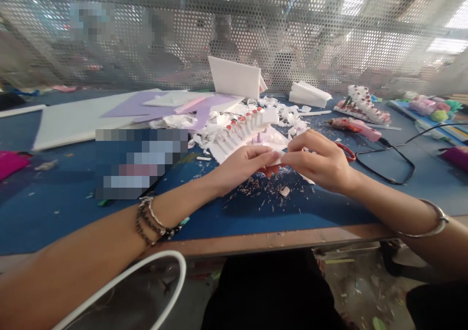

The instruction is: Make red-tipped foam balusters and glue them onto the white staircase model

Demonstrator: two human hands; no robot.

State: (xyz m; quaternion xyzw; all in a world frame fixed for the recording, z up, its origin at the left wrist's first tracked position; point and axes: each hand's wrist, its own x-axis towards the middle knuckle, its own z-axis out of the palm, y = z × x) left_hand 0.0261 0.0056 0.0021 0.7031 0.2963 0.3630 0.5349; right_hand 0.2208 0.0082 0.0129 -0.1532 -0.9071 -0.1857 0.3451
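Note:
Over the blue table, my left hand [252, 162] and my right hand [320, 159] meet at their fingertips. Both pinch a small white foam piece [281, 157], mostly covered by the fingers. Just behind my left hand stands a white foam model [237, 135] with a row of red-topped bits along its ridged side. Foam crumbs [272, 191] lie scattered on the table below my hands. A pair of red-handled scissors, as it seems, shows one red loop [346, 151] beside my right hand.
A pink glue gun [360, 129] with a black cord [402, 166] lies at the right. White and purple foam sheets [87, 118] cover the back left. A white foam board [236, 79] stands before a perforated metal screen [256, 32]. A white cable [179, 266] loops below the table edge.

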